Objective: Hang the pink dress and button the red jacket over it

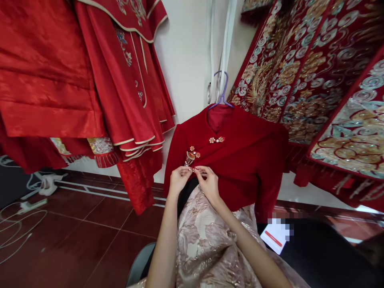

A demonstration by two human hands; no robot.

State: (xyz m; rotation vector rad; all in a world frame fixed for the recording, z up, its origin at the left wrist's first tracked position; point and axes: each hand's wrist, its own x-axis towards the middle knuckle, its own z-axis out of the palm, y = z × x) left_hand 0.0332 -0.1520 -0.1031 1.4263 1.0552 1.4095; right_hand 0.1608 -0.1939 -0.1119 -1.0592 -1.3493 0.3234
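Note:
A dark red velvet jacket hangs in front of me on a purple hanger. At its front edge, my left hand and my right hand meet, thumbs and fingertips pinched from both sides on a small beaded frog button. Fingertips partly cover this button, so whether it is fastened does not show. Just above sits a gold and red brooch-like ornament with beaded strands. Another beaded frog button lies across the jacket below the collar.
Red garments with pale piping hang at the left, and a heavily embroidered garment hangs at the right. Shiny floral fabric lies beneath my forearms. A lit phone rests at lower right. Cables trail over the tiled floor.

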